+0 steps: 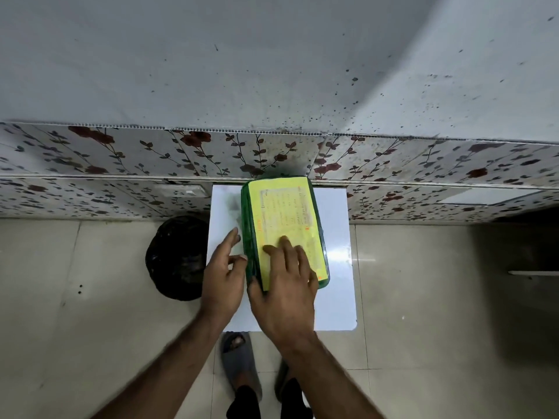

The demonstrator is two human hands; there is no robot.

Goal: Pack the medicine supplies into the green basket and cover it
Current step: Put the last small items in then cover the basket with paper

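Green basket [250, 237] under our hands: it sits on a white tabletop [335, 267] pushed against a flower-patterned wall panel [121, 164], the basket lying toward the tabletop's 12 o'clock edge. A yellow printed sheet [284, 216] lies flat across the basket's top and covers nearly all of it, leaving a green strip along the 9 o'clock side and a thin green rim at 3 o'clock. We cannot see what is inside.

Our right hand [284, 297] lies on the sheet's 6 o'clock end, palm down, fingers spread and pressing flat, its grip released rather than closed around anything; the thumb reaches the basket's near corner. Our left hand [223, 276] is at 9 o'clock of the basket, just beside its green wall, fingers loosely curled and fingertips touching or nearly touching that side; its grip looks unclenched and holds nothing we can make out.

On the tiled floor [90, 297], a black bag-lined bin [175, 258] stands at 9 o'clock of the tabletop. At 6 o'clock, below the tabletop's edge, a foot in a grey slipper [239, 358] shows between our forearms.
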